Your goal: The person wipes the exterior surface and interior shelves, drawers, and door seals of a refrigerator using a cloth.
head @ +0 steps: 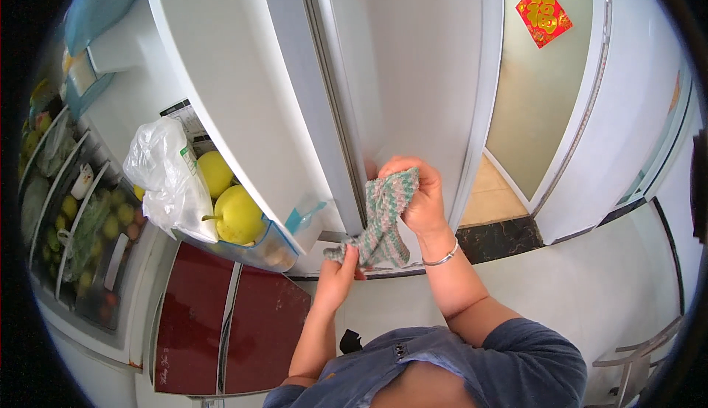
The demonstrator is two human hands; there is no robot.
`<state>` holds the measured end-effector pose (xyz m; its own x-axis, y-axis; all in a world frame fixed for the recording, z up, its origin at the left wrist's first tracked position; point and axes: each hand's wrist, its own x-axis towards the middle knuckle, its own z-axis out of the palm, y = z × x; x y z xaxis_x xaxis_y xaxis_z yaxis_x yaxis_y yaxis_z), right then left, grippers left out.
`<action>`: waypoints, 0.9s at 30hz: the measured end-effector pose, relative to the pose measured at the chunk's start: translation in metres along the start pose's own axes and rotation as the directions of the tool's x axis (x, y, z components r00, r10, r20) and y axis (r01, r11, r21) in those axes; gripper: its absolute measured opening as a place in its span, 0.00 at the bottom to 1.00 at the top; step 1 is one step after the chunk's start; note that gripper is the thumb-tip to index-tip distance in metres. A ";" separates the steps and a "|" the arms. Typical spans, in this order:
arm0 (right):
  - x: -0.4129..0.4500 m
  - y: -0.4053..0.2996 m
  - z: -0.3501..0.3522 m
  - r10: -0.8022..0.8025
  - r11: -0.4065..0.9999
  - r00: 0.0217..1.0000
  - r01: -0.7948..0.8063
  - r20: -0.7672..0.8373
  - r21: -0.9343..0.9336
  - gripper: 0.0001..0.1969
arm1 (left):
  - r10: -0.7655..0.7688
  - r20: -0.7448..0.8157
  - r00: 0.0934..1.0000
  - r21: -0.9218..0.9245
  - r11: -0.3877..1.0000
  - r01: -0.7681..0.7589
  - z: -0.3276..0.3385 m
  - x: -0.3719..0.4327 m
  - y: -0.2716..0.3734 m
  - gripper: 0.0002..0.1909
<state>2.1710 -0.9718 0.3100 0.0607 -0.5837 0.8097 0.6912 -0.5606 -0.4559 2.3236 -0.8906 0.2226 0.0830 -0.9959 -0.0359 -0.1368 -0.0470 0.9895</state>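
A green, pink and white striped cleaning cloth [381, 217] is stretched and bunched between my two hands. My left hand [336, 281] pinches its lower end, thumb on top. Higher up, my right hand [423, 195] grips the other end, with a silver bracelet [442, 256] on that wrist. Both hands are in front of a pale upright panel [426, 76]. To the left stands an open refrigerator door [232, 70]. Its bin [276, 253] holds yellow-green pears [239, 217] and a white plastic bag [168, 173].
The refrigerator's transparent drawers [113, 261] at far left contain fruit and vegetables. Dark red glossy panels [260, 330] stand below the door bin. A red paper decoration [543, 14] hangs on a door at upper right. Part of a wooden chair [636, 372] shows at lower right.
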 end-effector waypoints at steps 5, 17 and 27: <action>0.000 -0.009 -0.008 0.165 0.974 0.984 -0.173 0.064 0.147 0.09 | 0.623 0.105 0.775 0.482 0.650 -0.588 -0.004 -0.025 0.030 0.06; -0.012 -0.030 -0.002 0.165 0.940 0.960 -0.222 -0.225 -0.259 0.05 | 0.983 -0.142 0.116 0.947 0.169 -0.272 -0.022 -0.056 0.087 0.22; -0.038 -0.016 0.036 -0.216 0.711 0.973 0.095 -0.087 -0.697 0.10 | 0.941 -0.177 0.287 0.978 0.201 -0.054 -0.017 -0.022 0.141 0.29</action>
<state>2.1832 -0.9195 0.3002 -0.1524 -0.4977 0.8538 -0.0051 -0.8635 -0.5043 2.3191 -0.8744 0.3653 0.0702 -0.3161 0.9461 -0.9975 -0.0311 0.0637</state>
